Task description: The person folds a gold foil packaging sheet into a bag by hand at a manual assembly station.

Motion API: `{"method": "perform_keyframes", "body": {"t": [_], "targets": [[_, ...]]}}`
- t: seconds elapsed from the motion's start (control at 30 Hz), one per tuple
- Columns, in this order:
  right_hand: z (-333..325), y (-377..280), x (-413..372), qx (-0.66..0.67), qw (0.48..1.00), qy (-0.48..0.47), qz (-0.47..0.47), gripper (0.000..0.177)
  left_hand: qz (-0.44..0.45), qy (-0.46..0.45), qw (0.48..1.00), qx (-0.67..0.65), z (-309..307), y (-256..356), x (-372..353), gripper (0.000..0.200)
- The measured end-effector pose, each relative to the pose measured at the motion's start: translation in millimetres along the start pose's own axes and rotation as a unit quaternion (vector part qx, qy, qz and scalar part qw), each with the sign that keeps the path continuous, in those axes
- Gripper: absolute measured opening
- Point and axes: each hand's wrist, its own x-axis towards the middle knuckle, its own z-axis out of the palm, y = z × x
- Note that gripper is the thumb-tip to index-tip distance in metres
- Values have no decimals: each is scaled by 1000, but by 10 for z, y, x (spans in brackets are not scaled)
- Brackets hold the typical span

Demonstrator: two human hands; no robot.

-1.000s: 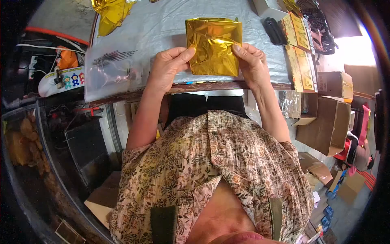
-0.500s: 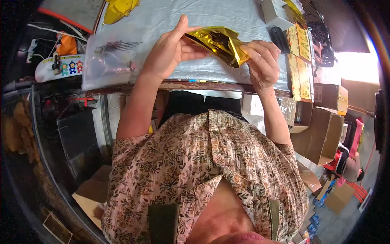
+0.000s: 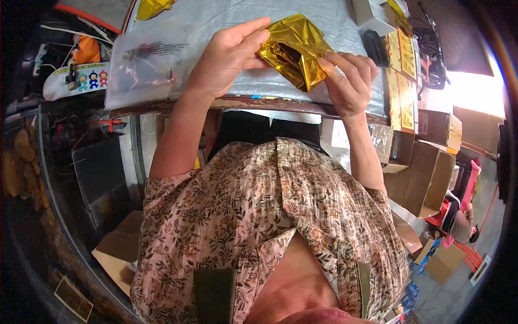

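Observation:
A crumpled, shiny gold foil bag (image 3: 295, 46) is held up between my two hands above the table. A dark opening shows on its side toward me. My left hand (image 3: 232, 56) grips its left edge, with the thumb and fingers closed at the foil. At the lower right corner, my right hand (image 3: 349, 78) pinches the foil between thumb and fingers. To the left of my left hand, a clear plastic bag (image 3: 143, 75) with printed text lies flat on the table.
A silvery sheet covers the table (image 3: 259, 102). Another gold foil piece (image 3: 154, 7) lies at the far left. On the right are a white box (image 3: 372, 19), a black object (image 3: 375, 47) and yellow printed boxes (image 3: 402, 81). A person (image 3: 461, 221) is at far right, near cardboard boxes (image 3: 431, 178).
My left hand has turned and closed from an open, spread pose onto the foil's left edge. The foil bag has spread upward, and its opening now faces me more.

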Motion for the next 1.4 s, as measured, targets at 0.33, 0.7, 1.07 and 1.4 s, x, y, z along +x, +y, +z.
{"method": "perform_keyframes", "body": {"t": [0.33, 0.7, 1.07, 1.4], "targets": [[7, -118, -4, -73, 997, -19, -23, 43, -18, 15, 995, -101, 79, -53, 37, 59], [19, -108, 35, 121, 969, 23, 212, 18, -67, 22, 997, 16, 2, 56, 9, 70], [4, -285, 174, 457, 685, -12, 568, 17, 118, 94, 987, -54, 201, -66, 253, 50], [37, -282, 141, 484, 658, -23, 576, 16, 76, 126, 975, -164, 246, -88, 255, 31]]}}
